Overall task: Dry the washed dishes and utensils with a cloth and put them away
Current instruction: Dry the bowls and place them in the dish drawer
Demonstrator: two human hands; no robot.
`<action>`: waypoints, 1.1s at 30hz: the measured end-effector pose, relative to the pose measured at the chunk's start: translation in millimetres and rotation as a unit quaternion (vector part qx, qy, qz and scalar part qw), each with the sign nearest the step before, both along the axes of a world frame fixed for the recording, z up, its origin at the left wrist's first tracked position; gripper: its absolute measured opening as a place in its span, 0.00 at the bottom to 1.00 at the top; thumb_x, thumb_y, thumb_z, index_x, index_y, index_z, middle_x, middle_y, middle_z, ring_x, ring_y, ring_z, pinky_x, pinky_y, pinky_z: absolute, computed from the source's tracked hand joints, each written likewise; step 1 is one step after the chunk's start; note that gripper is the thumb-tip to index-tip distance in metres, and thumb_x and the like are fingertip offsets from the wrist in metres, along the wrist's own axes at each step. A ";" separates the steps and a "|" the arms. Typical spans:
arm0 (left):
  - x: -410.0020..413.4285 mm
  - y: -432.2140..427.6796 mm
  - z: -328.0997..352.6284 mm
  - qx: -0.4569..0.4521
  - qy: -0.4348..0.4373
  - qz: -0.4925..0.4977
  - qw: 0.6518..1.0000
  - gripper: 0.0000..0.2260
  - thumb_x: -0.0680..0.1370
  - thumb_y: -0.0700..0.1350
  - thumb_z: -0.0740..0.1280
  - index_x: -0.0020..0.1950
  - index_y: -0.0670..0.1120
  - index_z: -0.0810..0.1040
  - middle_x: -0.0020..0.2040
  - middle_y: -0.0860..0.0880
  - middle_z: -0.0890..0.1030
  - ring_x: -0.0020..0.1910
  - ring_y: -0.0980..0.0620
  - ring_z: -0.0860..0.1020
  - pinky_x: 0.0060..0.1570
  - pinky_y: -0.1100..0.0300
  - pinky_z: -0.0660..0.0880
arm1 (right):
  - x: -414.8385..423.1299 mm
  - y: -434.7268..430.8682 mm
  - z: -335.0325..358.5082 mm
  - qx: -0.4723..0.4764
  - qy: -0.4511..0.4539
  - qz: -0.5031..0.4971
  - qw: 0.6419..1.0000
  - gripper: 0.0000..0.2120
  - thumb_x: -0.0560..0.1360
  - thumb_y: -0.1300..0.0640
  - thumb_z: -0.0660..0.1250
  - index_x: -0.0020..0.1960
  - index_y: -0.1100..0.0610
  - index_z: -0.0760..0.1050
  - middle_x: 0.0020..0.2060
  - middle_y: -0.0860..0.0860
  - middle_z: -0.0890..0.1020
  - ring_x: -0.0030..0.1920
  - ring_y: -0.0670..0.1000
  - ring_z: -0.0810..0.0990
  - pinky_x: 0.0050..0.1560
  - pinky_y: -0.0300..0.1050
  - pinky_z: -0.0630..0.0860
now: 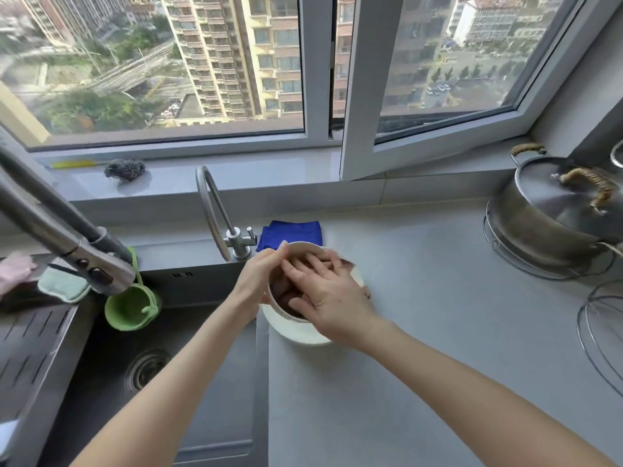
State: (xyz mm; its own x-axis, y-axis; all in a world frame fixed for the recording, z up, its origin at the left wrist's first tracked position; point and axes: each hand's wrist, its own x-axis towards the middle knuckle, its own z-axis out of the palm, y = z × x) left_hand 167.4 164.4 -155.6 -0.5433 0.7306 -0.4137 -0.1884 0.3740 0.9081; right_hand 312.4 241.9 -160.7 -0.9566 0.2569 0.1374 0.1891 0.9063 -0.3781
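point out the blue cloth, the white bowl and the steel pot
blue cloth [292,233]: head view, its flat middle
white bowl [296,332]: head view, lower outer wall
steel pot [529,230]: head view, side wall

Sink [151,365] at left, tabletop [438,332] to its right, bowl [296,332] on the tabletop beside the sink edge, folded cloth [293,232] behind the bowl, small tap [215,210] left of that cloth, lidded pot [539,227] at far right, scrubber [124,170] on the windowsill [236,170] behind.

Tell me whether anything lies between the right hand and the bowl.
Only a brown cloth: it lies inside the bowl under the right hand, whose fingers press flat on it. The left hand grips the rim directly, with nothing visible between.
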 end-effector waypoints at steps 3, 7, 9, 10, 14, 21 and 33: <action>3.7 -5.9 5.2 0.020 0.082 0.026 0.996 0.30 0.63 0.69 0.66 0.44 0.41 0.75 0.38 0.45 0.75 0.39 0.49 0.74 0.40 0.52 0.69 | 3.9 -4.9 -0.7 0.057 -0.107 0.027 0.992 0.37 0.74 0.34 0.30 0.78 0.48 0.52 0.77 0.54 0.57 0.78 0.55 0.48 0.73 0.54 0.31; 17.1 -10.3 4.3 0.046 0.053 0.063 0.996 0.21 0.66 0.62 0.69 0.31 0.45 0.70 0.30 0.50 0.68 0.32 0.52 0.66 0.35 0.57 0.62 | 12.7 -23.7 22.6 -0.120 -0.135 0.019 0.983 0.30 0.78 0.38 0.49 0.77 0.45 0.50 0.67 0.50 0.72 0.68 0.55 0.69 0.67 0.49 0.58; 24.9 -9.6 4.5 0.059 0.005 0.108 0.992 0.21 0.72 0.53 0.71 0.25 0.48 0.67 0.24 0.55 0.67 0.27 0.54 0.66 0.30 0.60 0.63 | 13.2 -36.9 32.9 -0.302 -0.082 -0.028 0.949 0.36 0.76 0.46 0.62 0.77 0.39 0.45 0.55 0.45 0.80 0.56 0.50 0.78 0.62 0.48 0.69; 27.3 -9.3 5.7 0.065 -0.013 0.120 0.991 0.21 0.73 0.50 0.71 0.23 0.49 0.68 0.22 0.56 0.69 0.25 0.55 0.68 0.29 0.61 0.65 | 13.6 -42.4 37.2 -0.334 -0.055 -0.057 0.939 0.39 0.75 0.50 0.64 0.77 0.38 0.44 0.50 0.44 0.81 0.50 0.47 0.80 0.59 0.47 0.72; 16.8 -12.4 16.4 0.048 -0.081 0.020 0.995 0.12 0.71 0.53 0.71 0.34 0.46 0.82 0.29 0.49 0.80 0.27 0.50 0.77 0.31 0.62 0.73 | 28.3 -54.7 35.8 -0.098 0.024 -0.022 0.995 0.33 0.74 0.53 0.61 0.77 0.47 0.54 0.45 0.43 0.81 0.39 0.52 0.80 0.34 0.46 0.74; 2.4 1.5 37.3 -0.065 -0.067 -0.227 0.969 0.28 0.64 0.62 0.71 0.58 0.46 0.80 0.55 0.41 0.82 0.58 0.38 0.78 0.65 0.41 0.69 | 54.5 11.9 16.8 0.261 0.082 0.200 0.941 0.23 0.70 0.69 0.61 0.61 0.51 0.74 0.35 0.49 0.79 0.31 0.54 0.73 0.35 0.44 0.72; 24.7 -7.2 30.7 0.049 0.020 -0.126 0.991 0.08 0.58 0.41 0.60 0.32 0.36 0.73 0.31 0.45 0.69 0.31 0.49 0.66 0.30 0.65 0.60 | 53.7 -21.6 -1.8 0.173 0.173 0.089 0.965 0.17 0.74 0.66 0.61 0.59 0.57 0.80 0.45 0.52 0.84 0.35 0.54 0.80 0.36 0.44 0.73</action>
